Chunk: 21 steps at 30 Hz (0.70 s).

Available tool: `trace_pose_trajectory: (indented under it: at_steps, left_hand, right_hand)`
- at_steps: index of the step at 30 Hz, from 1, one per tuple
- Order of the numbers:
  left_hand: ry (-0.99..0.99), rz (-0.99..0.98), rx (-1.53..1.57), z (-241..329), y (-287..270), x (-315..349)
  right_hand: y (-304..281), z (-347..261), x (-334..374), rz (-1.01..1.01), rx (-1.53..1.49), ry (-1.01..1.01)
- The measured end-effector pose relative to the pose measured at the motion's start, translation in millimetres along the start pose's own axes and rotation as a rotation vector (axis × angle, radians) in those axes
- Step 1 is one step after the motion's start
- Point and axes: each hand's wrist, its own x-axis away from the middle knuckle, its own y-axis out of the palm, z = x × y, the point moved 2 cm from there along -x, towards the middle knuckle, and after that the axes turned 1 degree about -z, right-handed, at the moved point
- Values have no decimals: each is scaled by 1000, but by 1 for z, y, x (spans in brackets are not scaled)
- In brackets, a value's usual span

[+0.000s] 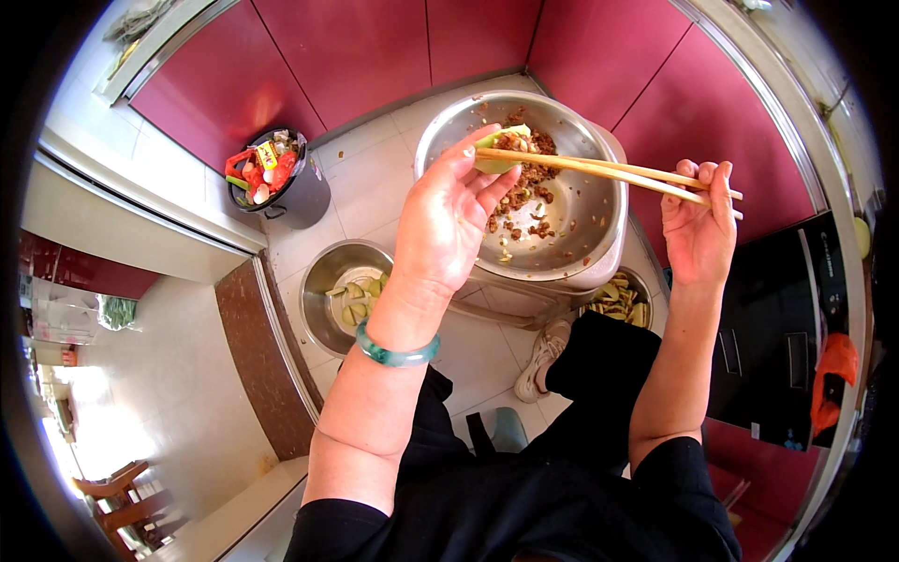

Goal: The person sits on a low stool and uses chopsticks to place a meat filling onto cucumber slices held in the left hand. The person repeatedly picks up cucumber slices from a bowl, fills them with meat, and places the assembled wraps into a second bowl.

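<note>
My left hand, palm up with a green bangle on the wrist, holds a pale green vegetable slice between its fingertips. Brown minced filling lies against the slice. A pair of wooden chopsticks is gripped in my right hand, with the tips at the slice. Below both hands is a wide steel basin, holding more minced filling scattered over its bottom and side. My left fingers hide part of the slice.
The basin rests on a light stool. A steel bowl with green slices stands at left on the tiles; another bowl of filled pieces is by my knee. A full dark bin stands near red cabinets. At right is a black appliance.
</note>
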Motion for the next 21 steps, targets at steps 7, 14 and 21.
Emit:
trace_pose_trajectory:
  at_steps: [7, 14, 21]
  left_hand:
    - [48, 78, 237, 0, 6, -4]
    - [110, 63, 360, -9, 7, -8]
    - [20, -44, 380, -17, 18, -5]
  right_hand:
    - [1, -7, 6, 42, 10, -127]
    - [19, -14, 24, 12, 264, -340]
    - [18, -21, 28, -13, 321, -385]
